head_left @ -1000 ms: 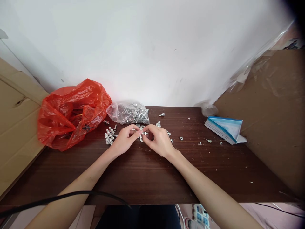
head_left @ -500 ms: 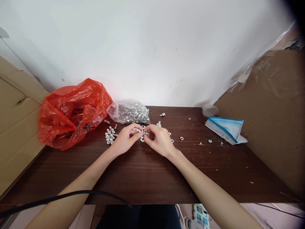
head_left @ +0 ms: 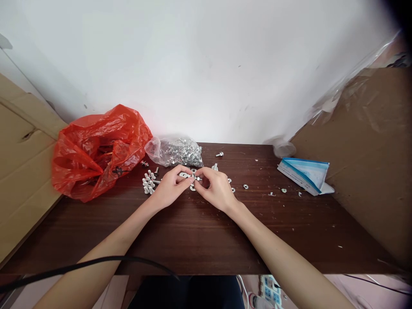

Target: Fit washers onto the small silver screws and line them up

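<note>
With fingers point(head_left: 180, 168) of the left hand point(head_left: 171, 184) and right hand point(head_left: 215, 188) pinched on a small silver metal bolt point(head_left: 198, 179), hold it steady between both hands, near flat round silver washers point(head_left: 192, 188) on the dark brown wooden tabletop point(head_left: 180, 234). Best to brace with the left, work with the right in small, gentle turns, and ease off at any binding. Cannot tell exact contact behind the fingers.

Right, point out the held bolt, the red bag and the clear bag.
Bolt point(head_left: 198, 179): head view, exposed part.
Red bag point(head_left: 91, 161): head view, front folds.
Clear bag point(head_left: 177, 152): head view, filled middle.
</note>
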Demonstrator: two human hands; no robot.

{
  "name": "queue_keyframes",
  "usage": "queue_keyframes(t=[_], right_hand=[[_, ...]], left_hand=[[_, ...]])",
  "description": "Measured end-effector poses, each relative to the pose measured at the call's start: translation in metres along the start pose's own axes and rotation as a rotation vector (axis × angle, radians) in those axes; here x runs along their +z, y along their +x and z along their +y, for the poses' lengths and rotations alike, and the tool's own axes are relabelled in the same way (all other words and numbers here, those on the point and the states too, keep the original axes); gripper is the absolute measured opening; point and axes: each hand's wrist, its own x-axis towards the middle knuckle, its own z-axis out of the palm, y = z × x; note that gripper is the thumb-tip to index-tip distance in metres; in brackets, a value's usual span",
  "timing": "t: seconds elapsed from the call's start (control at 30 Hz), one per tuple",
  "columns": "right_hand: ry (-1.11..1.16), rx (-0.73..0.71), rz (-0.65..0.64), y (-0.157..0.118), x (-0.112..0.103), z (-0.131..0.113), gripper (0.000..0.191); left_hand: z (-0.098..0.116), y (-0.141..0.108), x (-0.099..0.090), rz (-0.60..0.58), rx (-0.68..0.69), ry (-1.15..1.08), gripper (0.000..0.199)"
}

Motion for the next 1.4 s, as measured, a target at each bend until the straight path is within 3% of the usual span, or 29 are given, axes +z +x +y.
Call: queue_keyframes(t=[0.9,1.2,1.4], right_hand=[[-0.015,0.01,-0.033,-0.0003,0.0012,0.003,0.01],[-0.01,0.011,-0.028,0.0,-0.0002,0.0003,0.009],[-0.01,0.006,-0.041,-0.0005,-0.0004,0.0001,0.01]], left_hand=[[-0.0005,0.0011,-0.0011,-0.044,0.027,-0.005,0.023],[0.001,0.0009,-0.0007,0.062,-0.014,0.061,0.028],[-0.0009,0.0023,-0.0015,0.037,-0.003,0.079,0.034]])
